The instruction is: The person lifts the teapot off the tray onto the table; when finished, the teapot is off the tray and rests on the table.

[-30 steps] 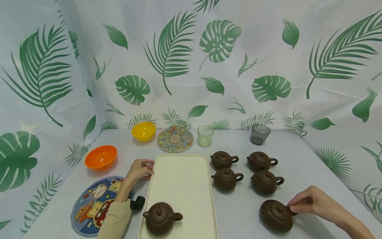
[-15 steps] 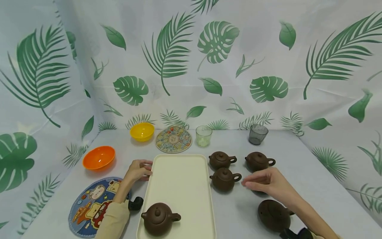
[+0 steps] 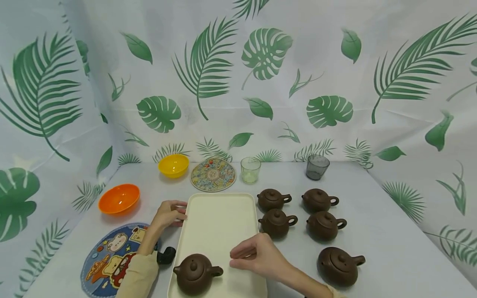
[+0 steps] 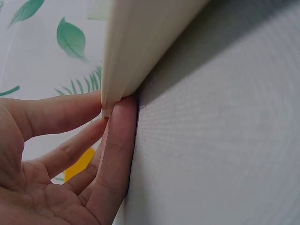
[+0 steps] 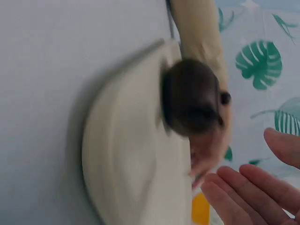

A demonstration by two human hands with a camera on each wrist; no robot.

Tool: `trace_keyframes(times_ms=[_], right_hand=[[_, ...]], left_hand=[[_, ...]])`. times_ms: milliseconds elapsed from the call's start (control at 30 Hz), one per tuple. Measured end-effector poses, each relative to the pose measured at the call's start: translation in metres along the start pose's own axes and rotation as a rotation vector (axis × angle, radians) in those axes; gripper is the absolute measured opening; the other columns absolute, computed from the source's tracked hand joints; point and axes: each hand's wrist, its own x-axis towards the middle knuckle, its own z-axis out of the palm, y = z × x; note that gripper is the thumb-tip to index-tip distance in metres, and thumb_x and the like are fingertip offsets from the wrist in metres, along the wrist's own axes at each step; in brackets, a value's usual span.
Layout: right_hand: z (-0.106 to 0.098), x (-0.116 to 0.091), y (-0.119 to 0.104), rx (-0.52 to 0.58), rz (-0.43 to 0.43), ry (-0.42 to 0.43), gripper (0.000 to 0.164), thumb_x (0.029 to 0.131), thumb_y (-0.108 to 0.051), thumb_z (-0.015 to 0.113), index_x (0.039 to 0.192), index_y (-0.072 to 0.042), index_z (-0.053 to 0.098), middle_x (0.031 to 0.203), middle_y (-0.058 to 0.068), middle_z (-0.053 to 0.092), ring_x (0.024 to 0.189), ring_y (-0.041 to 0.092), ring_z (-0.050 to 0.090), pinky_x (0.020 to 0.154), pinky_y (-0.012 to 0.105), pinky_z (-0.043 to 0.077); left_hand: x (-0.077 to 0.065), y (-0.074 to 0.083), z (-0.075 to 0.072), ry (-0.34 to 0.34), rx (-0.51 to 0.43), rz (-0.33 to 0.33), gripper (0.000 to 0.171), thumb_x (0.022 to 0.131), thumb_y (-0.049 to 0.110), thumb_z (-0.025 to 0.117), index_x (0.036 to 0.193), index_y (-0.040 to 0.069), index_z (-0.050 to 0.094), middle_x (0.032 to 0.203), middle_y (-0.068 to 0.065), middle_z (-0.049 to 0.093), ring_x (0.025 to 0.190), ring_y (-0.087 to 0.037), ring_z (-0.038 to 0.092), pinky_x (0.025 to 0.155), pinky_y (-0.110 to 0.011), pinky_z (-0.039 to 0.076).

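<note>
My left hand rests at the left edge of a cream tray, its fairly straight fingers touching the rim. A dark brown teapot with a lid stands on the tray's front left, its handle to the right. Over the tray, just right of that handle, my right hand hovers with thumb and fingers apart and nothing between them. In the right wrist view the teapot and tray are blurred. The right hand's fingers appear there at lower right.
Several more brown teapots stand right of the tray, one teapot nearer the front. Behind are a grey glass, a greenish glass, a patterned round mat, a yellow bowl and an orange bowl. A blue cartoon mat lies left.
My right hand has let go of the front right teapot's handle and moved left over the tray, beside the teapot there. The left hand stays at the tray's edge.
</note>
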Motion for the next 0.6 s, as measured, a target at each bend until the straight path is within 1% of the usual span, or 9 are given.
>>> trace_keyframes(times_ms=[133, 233, 367, 600], right_hand=[[0.026, 0.005, 0.001, 0.072, -0.022, -0.015, 0.024, 0.08, -0.017, 0.078, 0.092, 0.003, 0.075, 0.087, 0.01, 0.074, 0.076, 0.004, 0.069, 0.068, 0.018, 0.055], [0.037, 0.008, 0.001, 0.088, -0.042, -0.022, 0.021, 0.08, -0.017, 0.077, 0.09, 0.001, 0.076, 0.085, 0.007, 0.074, 0.074, 0.003, 0.068, 0.067, 0.019, 0.055], [0.046, 0.013, 0.001, 0.03, -0.054, 0.0, 0.015, 0.079, -0.016, 0.078, 0.085, -0.002, 0.077, 0.081, 0.003, 0.074, 0.07, -0.002, 0.066, 0.065, 0.017, 0.054], [0.053, 0.017, 0.001, -0.09, -0.007, 0.068, 0.007, 0.076, -0.013, 0.08, 0.077, -0.006, 0.078, 0.071, -0.001, 0.073, 0.06, -0.008, 0.062, 0.059, 0.014, 0.05]], left_hand=[[-0.001, 0.0, 0.0, -0.003, 0.008, -0.002, 0.043, 0.078, -0.008, 0.067, 0.121, -0.01, 0.058, 0.09, -0.016, 0.066, 0.068, -0.016, 0.064, 0.061, -0.032, 0.058], [-0.002, 0.001, 0.001, 0.0, 0.008, -0.008, 0.043, 0.078, -0.007, 0.067, 0.12, -0.01, 0.059, 0.09, -0.016, 0.065, 0.068, -0.017, 0.063, 0.061, -0.032, 0.058], [-0.002, 0.001, 0.001, 0.002, 0.008, -0.008, 0.043, 0.078, -0.008, 0.067, 0.12, -0.01, 0.059, 0.09, -0.016, 0.066, 0.067, -0.017, 0.063, 0.06, -0.032, 0.058], [0.001, 0.0, 0.001, 0.007, 0.001, -0.011, 0.044, 0.077, -0.009, 0.067, 0.12, -0.01, 0.059, 0.089, -0.015, 0.066, 0.066, -0.016, 0.063, 0.059, -0.031, 0.058]])
